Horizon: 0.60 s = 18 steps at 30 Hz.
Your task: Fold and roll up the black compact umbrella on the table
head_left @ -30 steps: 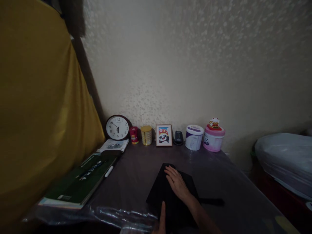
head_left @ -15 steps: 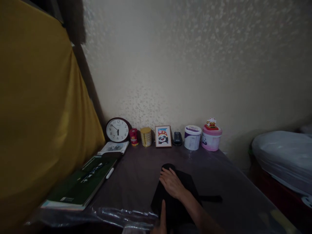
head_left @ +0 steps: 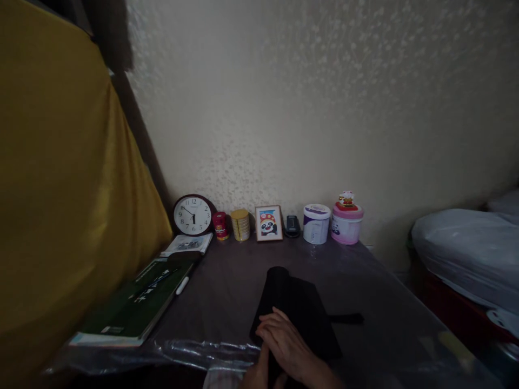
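Observation:
A black cloth (head_left: 312, 302), rolled up along its left side, lies on the table. The roll (head_left: 276, 283) points away from me, and a dark strap (head_left: 346, 319) sticks out from the cloth's right edge. My right hand (head_left: 284, 343) rests over the near part of the roll, fingers extended and close together. Beside it, at the roll's near end, is my left hand (head_left: 256, 371), one digit pointing up against the right fingers. Its other fingers are mostly hidden, but it seems closed around the roll's end.
Along the wall stand a clock (head_left: 193, 215), a red can (head_left: 220, 226), a yellow-lidded tin (head_left: 240, 225), a panda picture frame (head_left: 268, 223), a small black object (head_left: 292, 226) and two tubs (head_left: 316, 227), one topped by a figurine (head_left: 346, 200). Left lie a green book (head_left: 138, 302) and white pen (head_left: 182, 286).
My right hand has slid back toward me from the roll's far end, uncovering it, and now meets my left hand. The view has shifted slightly.

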{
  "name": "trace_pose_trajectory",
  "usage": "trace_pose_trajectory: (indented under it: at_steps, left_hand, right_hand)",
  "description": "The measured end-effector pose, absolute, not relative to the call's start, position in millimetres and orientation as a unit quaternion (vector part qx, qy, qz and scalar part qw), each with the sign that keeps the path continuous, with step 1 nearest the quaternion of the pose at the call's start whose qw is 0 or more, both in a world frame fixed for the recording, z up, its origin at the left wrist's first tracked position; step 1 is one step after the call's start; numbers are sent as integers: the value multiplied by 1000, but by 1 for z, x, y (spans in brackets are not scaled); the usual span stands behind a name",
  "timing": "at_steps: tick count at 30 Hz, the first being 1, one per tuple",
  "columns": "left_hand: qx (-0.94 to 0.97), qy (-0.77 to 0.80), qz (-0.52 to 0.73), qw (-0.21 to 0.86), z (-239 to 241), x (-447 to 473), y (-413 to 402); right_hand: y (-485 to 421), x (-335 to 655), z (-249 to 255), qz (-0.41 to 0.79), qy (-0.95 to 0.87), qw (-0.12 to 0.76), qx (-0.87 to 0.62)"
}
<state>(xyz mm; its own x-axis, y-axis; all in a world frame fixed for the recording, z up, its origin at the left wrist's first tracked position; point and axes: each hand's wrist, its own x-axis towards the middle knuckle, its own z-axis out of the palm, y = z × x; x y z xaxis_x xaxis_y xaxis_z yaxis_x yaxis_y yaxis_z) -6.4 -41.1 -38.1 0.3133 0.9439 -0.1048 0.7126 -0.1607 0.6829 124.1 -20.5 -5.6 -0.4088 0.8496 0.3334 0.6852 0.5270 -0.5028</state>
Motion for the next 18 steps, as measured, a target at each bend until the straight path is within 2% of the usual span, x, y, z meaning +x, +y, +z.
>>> trace_pose_trajectory:
  at_steps: [7,10,16,18]
  left_hand:
    - [759,501,307,280,2,-32,-20]
    - [793,448,308,278,8,-13,-10]
    - [813,442,229,301,-10,6,3]
    - [819,437,220,300,-16,4,2]
  right_hand:
    - [-19,119,-29,82,-836,291,-458]
    - [-25,118,-41,69,-851,277,-441]
    - [-57,118,-20,173,-860,277,-393]
    - [-64,130,-10,209,-838,303,-403]
